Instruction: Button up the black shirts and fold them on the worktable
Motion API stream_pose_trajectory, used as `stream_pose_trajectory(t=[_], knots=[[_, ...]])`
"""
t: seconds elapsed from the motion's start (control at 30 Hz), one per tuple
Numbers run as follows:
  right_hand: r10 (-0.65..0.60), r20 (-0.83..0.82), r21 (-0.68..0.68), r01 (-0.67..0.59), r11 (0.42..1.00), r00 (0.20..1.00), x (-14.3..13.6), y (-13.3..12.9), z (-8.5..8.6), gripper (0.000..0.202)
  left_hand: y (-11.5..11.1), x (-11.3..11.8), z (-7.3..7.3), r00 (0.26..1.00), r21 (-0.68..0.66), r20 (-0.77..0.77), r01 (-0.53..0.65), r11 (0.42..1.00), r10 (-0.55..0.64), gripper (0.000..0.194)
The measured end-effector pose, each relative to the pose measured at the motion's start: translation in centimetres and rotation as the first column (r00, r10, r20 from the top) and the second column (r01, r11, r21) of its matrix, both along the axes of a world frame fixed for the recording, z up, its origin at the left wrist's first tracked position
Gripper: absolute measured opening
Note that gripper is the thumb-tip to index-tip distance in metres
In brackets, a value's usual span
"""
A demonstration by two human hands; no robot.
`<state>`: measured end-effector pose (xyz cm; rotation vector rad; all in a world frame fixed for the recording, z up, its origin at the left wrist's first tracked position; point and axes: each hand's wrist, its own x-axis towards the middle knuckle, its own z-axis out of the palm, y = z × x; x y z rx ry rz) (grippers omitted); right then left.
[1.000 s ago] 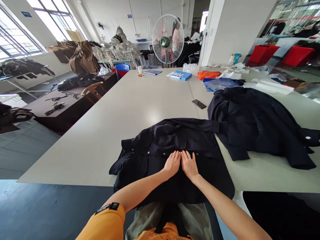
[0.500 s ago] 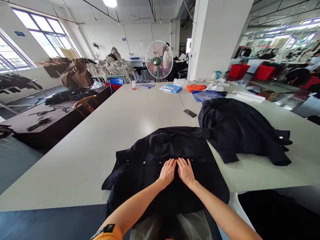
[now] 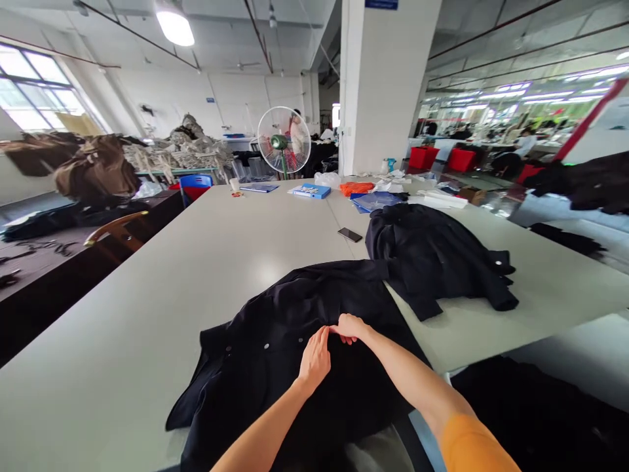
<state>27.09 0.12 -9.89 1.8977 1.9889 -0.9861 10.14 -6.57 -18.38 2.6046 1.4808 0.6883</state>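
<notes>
A dark navy jacket (image 3: pixel 275 387) with a row of metal snap buttons along its front edge lies spread on the table in front of me. My left hand (image 3: pixel 315 359) rests on that buttoned edge, its fingers stretched out and close together. Touching it at the fingertips is my right hand (image 3: pixel 352 328), whose fingers are curled in on the jacket's edge. The cloth under the right fingers is mostly hidden.
A second dark jacket (image 3: pixel 432 262) lies crumpled to the right, touching the first one's sleeve. Beyond are a phone (image 3: pixel 350 234), a blue box (image 3: pixel 312 191), an orange bag (image 3: pixel 356 189) and a standing fan (image 3: pixel 284 141). Black cloth (image 3: pixel 531 419) sits below the table's right edge.
My right hand has gone from lying flat to curling its fingers at the jacket's edge. The left hand stays beside it. My view has turned to the right and tilted up.
</notes>
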Motion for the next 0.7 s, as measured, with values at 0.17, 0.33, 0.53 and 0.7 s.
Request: stream_pose_trajectory(t=[0.17,0.33,0.53,0.7], knots=[[-0.01,-0.034,-0.264,0.001,0.965,0.999,-0.4,2.1,-0.2,0.064,0.4,-0.2,-0.7,1.0,0.051,0.005,-0.004,0.999,0.003,0.064],[-0.014,-0.06,-0.411,-0.012,0.911,0.998,-0.3,2.9,-0.8,0.069,0.4,-0.1,-0.6,1.0,0.031,0.002,-0.013,0.999,0.013,0.065],[-0.033,-0.087,-0.447,-0.01,0.895,0.996,0.1,3.2,-2.3,0.073,0.3,0.0,-0.5,0.999,-0.008,0.043,-0.017,1.0,0.017,0.065],[-0.069,-0.101,-0.476,0.013,0.88,0.993,0.2,3.3,-3.3,0.072,0.8,0.2,-0.1,0.987,-0.024,0.153,-0.042,0.999,0.045,0.062]])
